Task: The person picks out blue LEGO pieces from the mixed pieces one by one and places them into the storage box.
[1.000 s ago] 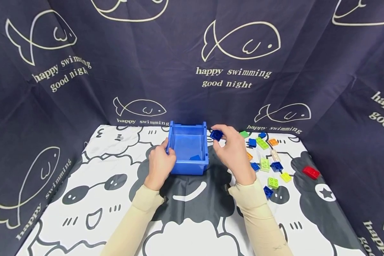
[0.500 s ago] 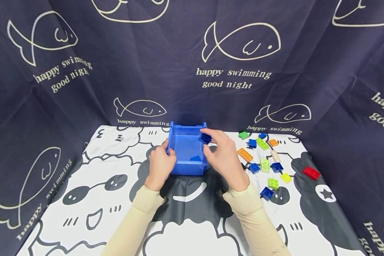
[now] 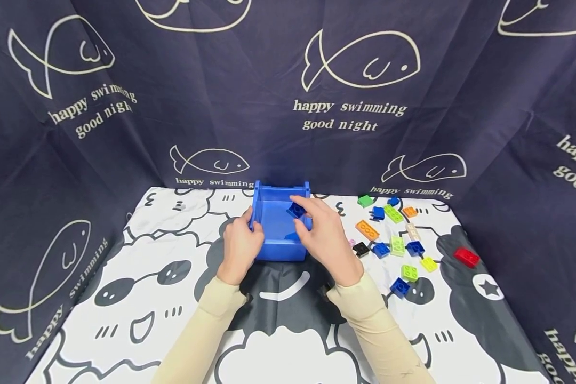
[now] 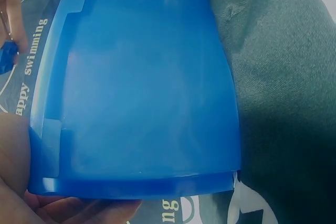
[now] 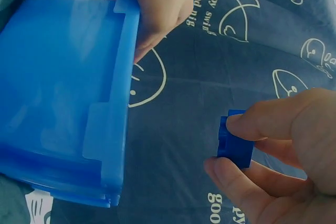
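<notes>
A blue open-topped bin (image 3: 283, 250) stands at the back middle of the table. My left hand (image 3: 240, 244) grips its left wall, thumb at the rim; in the left wrist view the fingers (image 4: 89, 209) curl along the bin's side. Above the bin's right part, my right hand (image 3: 327, 234) pinches a dark blue toy building brick (image 3: 296, 210) between thumb and fingers. The right wrist view shows that brick (image 5: 237, 142) held at the fingertips, its studs to the left. Another blue brick (image 3: 292, 236) lies inside the bin near its front wall, partly hidden by the right hand.
Loose bricks lie right of the bin: an orange one (image 3: 367, 230), a black one (image 3: 361, 249), a green one (image 3: 365, 201), a red one (image 3: 467, 257) and several blue, lime and yellow ones. A dark fish-print curtain (image 3: 278, 96) rises behind and beside the table.
My right hand has moved left with the blue brick, from beside the bin to above it, uncovering the orange and black bricks. The left hand has stayed on the bin.
</notes>
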{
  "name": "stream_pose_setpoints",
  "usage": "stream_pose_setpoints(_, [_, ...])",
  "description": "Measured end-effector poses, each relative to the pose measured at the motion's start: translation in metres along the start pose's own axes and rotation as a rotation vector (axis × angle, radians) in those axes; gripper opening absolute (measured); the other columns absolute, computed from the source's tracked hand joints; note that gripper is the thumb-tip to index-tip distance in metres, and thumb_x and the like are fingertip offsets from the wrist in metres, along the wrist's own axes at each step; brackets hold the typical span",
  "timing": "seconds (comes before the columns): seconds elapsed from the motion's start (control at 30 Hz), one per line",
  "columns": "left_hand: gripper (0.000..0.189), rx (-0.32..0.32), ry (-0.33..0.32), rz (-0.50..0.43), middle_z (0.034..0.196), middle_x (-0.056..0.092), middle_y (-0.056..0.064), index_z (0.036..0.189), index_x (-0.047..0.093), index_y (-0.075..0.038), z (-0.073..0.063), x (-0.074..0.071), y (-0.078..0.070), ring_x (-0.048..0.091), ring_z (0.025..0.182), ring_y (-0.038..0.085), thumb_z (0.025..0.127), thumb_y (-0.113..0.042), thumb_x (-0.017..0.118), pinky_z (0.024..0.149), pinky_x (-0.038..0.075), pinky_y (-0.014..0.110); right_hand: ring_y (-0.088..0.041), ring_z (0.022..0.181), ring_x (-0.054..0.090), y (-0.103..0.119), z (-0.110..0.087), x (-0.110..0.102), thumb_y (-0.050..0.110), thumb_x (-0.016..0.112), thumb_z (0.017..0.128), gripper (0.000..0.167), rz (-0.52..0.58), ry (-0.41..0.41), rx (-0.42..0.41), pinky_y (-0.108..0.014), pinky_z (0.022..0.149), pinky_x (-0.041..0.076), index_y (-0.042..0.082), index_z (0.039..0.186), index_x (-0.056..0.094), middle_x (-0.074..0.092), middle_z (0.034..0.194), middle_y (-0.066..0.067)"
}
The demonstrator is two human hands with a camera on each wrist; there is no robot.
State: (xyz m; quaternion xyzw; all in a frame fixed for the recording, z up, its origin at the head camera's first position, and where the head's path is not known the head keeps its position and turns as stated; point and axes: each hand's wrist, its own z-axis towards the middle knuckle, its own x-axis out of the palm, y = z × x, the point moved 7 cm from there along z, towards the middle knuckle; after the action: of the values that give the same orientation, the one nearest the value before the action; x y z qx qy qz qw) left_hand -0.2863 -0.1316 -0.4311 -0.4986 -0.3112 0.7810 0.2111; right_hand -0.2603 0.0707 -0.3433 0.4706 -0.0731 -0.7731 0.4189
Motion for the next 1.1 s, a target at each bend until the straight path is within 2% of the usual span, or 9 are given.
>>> stream_pose_setpoints(0.27, [0.050, 0.003, 0.006, 0.000, 0.123, 0.071, 0.025, 0.139, 0.066, -0.005, 0.000, 0.000, -0.002, 0.072, 0.100, 0.048, 0.091, -0.018, 0.060, 0.084, 0.055, 0.057, -0.023, 0.095, 0.065, 0.001, -0.001, 0.008, 0.005, 0.077, 0.087, 0.048, 0.015, -0.009, -0.049, -0.040, 0.086, 0.056, 0.010, 0.134, 0.069, 0.071, 0.123, -0.011])
stream_pose_setpoints(0.53, [0.049, 0.003, -0.001, 0.009, 0.122, 0.071, 0.025, 0.138, 0.067, -0.005, 0.001, 0.000, -0.002, 0.072, 0.097, 0.049, 0.091, -0.018, 0.061, 0.082, 0.055, 0.057, -0.028, 0.109, 0.069, 0.003, -0.001, 0.017, 0.005, 0.078, 0.087, 0.047, -0.003, 0.024, -0.057, -0.043, 0.096, 0.055, 0.008, 0.134, 0.069, 0.071, 0.126, -0.014])
stream_pose_setpoints(0.7, [0.049, 0.005, 0.002, 0.010, 0.122, 0.071, 0.025, 0.138, 0.066, -0.004, 0.001, -0.001, -0.003, 0.072, 0.098, 0.049, 0.091, -0.018, 0.060, 0.082, 0.055, 0.057, -0.029, 0.121, 0.067, -0.002, -0.001, 0.025, 0.009, 0.078, 0.089, 0.049, -0.048, 0.083, -0.033, -0.045, 0.104, 0.051, 0.009, 0.136, 0.068, 0.070, 0.131, -0.013])
stream_pose_setpoints(1.1, [0.049, -0.004, 0.011, 0.002, 0.123, 0.070, 0.026, 0.139, 0.066, -0.005, 0.001, 0.002, 0.000, 0.072, 0.099, 0.049, 0.092, -0.017, 0.061, 0.082, 0.055, 0.057, -0.030, 0.122, 0.067, -0.002, -0.002, 0.031, 0.015, 0.077, 0.090, 0.047, -0.085, 0.122, -0.054, -0.046, 0.104, 0.051, 0.008, 0.136, 0.068, 0.070, 0.133, -0.013])
